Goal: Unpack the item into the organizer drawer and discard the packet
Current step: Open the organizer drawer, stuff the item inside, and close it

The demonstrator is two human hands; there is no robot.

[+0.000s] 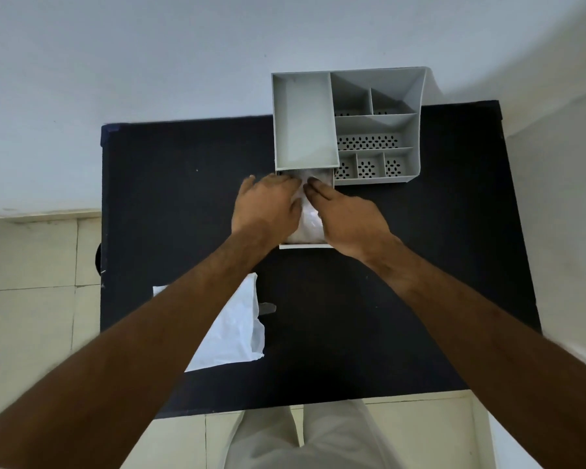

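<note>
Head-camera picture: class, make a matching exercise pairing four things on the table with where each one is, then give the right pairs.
Things:
1. organizer
2. drawer
3. white packet
4. pale item

Places:
A. lying on the table's near left, under the left forearm
B. standing at the table's far edge
C. inside the drawer, between both hands
D. pulled out from the organizer toward the person

Pairs: 1-B, 2-D, 3-A, 4-C

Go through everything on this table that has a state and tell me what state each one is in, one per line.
Organizer drawer: pulled open toward the person.
White item: lying inside the drawer, under both hands.
Left hand: fingers flat, pressing on the item.
Right hand: fingers flat, pressing on the item.
Packet: crumpled, lying on the black table, not yet discarded.
Organizer top compartments: empty.
</note>
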